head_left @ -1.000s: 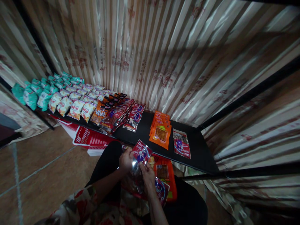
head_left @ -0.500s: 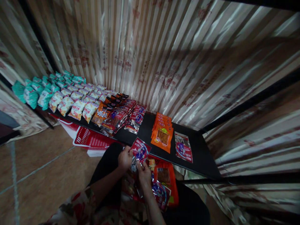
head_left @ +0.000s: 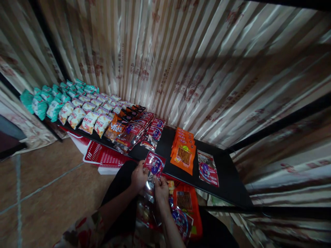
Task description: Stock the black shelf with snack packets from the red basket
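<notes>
The left hand (head_left: 139, 178) and right hand (head_left: 161, 190) are grasping a red packet (head_left: 154, 164) between them, right in front of the person. Beyond the hands runs a black shelf (head_left: 232, 179), with orange packets (head_left: 183, 155) ahead to their right and white snack bags (head_left: 88, 122) off to their left.

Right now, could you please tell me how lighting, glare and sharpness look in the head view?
In the head view, the scene is dim, with pale sheen on the striped curtain; in that same head view, glare whitens the silver part of the red packet held by the left hand and right hand, and small print looks soft.
</notes>
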{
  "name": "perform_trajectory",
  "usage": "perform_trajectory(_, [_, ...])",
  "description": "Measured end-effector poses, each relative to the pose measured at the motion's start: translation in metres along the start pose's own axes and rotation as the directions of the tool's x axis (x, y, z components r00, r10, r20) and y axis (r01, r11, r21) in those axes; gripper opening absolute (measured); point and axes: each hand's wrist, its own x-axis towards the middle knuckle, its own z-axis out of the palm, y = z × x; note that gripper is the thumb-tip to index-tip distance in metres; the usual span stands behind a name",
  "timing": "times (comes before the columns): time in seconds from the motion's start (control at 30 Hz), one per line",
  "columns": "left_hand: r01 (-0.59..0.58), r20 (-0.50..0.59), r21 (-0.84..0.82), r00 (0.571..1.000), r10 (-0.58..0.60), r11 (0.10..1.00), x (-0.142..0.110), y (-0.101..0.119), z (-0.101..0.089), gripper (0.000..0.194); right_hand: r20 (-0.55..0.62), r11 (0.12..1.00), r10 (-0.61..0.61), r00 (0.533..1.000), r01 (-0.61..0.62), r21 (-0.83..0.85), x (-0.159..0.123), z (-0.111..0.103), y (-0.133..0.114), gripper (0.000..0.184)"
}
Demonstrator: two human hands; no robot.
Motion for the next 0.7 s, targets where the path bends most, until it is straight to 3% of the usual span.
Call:
perform_trajectory(0.23, [-0.068, -0.079, -0.002, 0.995, 0.068, 0.998, 0.013, -0.004, 0.0, 0.045, 0.019, 0.993, 0.024, 1.0, -0.026, 0.114, 0.015, 0.015, -0.009, 0.032])
perform_trajectory(0.37, [-0.103, -0.108, 0.068, 0.988, 0.11, 0.992, 0.018, -0.006, -0.001, 0.041, -0.029, 0.992, 0.023, 0.999, -0.019, 0.123, 0.028, 0.023, -0.019, 0.033])
perform_trajectory(0.53, [-0.186, -0.164, 0.182, 0.963, 0.216, 0.966, 0.023, -0.006, -0.002, 0.04, -0.066, 0.998, -0.059, 0.996, 0.059, -0.01, 0.054, 0.03, -0.031, 0.034])
perform_trajectory(0.7, [-0.318, -0.193, 0.265, 0.908, 0.373, 0.911, 0.027, -0.007, -0.002, 0.042, -0.083, 0.972, -0.131, 0.988, 0.111, -0.209, 0.08, 0.037, -0.04, 0.032])
